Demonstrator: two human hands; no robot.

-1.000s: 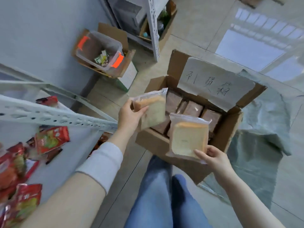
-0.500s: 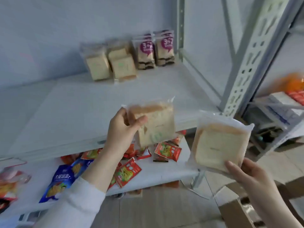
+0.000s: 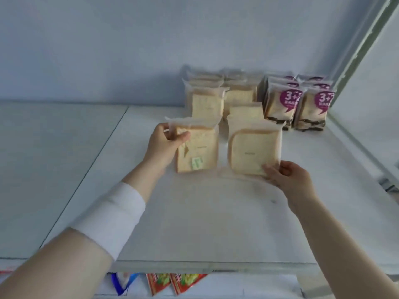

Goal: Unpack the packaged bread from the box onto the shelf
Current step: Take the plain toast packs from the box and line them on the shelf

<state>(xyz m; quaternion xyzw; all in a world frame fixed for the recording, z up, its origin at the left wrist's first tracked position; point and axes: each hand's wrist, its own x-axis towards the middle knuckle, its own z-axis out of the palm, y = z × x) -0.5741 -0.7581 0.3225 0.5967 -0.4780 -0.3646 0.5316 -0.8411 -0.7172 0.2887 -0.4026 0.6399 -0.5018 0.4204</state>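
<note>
Head view: left grip (image 3: 164,145) pinches bread pack (image 3: 200,147) top-left; right grip (image 3: 289,178) pinches second pack (image 3: 252,152) bottom-right; both upright over shelf (image 3: 194,223).

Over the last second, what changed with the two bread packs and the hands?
Both hands carried their packs from above the open box up to the shelf: the left pack and right pack are now just in front of the stocked bread. Nothing was released. The left hand still grips its pack's top corner, the right hand its pack's bottom corner.
</note>
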